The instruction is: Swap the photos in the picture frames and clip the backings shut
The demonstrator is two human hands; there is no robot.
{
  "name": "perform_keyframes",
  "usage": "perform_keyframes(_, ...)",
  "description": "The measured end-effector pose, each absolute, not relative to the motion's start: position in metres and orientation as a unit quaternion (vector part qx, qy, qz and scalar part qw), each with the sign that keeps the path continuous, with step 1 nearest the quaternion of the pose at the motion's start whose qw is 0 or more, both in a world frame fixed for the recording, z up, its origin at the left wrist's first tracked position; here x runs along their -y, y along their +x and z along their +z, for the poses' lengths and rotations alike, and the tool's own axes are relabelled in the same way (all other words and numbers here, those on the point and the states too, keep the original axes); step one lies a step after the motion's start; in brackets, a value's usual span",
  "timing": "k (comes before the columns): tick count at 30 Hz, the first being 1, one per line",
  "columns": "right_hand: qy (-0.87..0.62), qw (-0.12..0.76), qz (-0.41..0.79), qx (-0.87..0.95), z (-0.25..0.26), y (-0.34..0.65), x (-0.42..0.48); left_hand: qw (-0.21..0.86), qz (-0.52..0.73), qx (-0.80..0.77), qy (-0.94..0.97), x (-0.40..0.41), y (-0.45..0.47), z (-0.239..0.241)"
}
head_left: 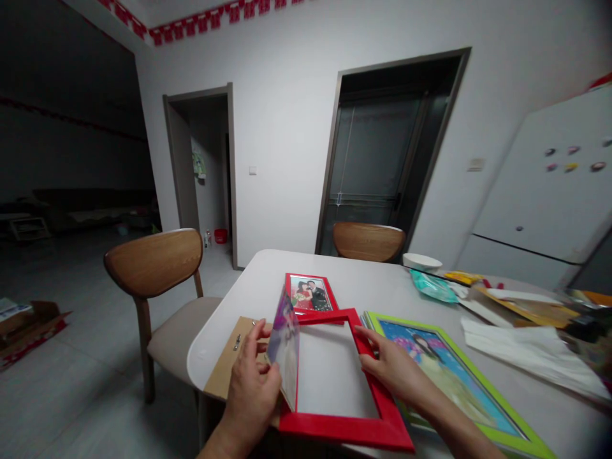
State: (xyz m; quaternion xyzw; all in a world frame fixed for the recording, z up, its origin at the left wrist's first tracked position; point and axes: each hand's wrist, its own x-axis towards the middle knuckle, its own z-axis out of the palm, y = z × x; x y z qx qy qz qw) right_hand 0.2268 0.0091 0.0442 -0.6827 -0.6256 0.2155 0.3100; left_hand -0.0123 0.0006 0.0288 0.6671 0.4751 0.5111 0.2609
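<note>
My left hand [253, 382] pinches a photo print [285, 354], tilted nearly upright along the left inner edge of an open red picture frame [342, 428]. Around the frame's right side closes my right hand [389, 363], thumb and fingers on the red border. Through the frame's opening shows the white table top. Under and beside my left hand lies a brown backing board [222, 370] with a small metal hanger. A smaller red framed photo [310, 296] of a couple rests just beyond. To the right, partly behind my right forearm, is a green framed picture [449, 373].
The white table [272, 268] carries a white bowl [421, 262], a teal plastic packet [433, 285], white paper [526, 347] and cardboard wrapping on its right side. Wooden chairs stand at the left [157, 264] and far side [368, 241]. An open cardboard box [36, 331] lies on the floor.
</note>
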Motion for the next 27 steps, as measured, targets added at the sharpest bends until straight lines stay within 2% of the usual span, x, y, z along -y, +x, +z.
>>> perform_keyframes(2,-0.697,0.25,0.13,0.66,0.034,0.231,-0.011,0.285,0.495,-0.512,0.642,-0.004,-0.027,0.021)
perform_keyframes(6,-0.705,0.138,0.073,0.692,0.016,0.229,-0.011,0.302,0.373,-0.559,0.676,-0.003,-0.044,0.004)
perform_keyframes(13,-0.709,0.104,0.038,0.697,0.002,0.225,-0.013,0.202,0.315,-0.553,0.744,-0.005,-0.049,-0.008)
perform_keyframes(17,-0.699,0.128,0.02,0.703,0.001,0.222,-0.011,0.176,0.3,-0.55,0.76,-0.005,-0.052,-0.012)
perform_keyframes(21,-0.679,0.197,0.019,0.707,0.001,0.213,-0.007,0.158,0.261,-0.536,0.787,0.0,-0.047,-0.013)
perform_keyframes(27,-0.634,0.34,0.25,0.648,-0.008,0.189,-0.012,0.138,0.208,-0.54,0.804,0.004,-0.033,-0.004)
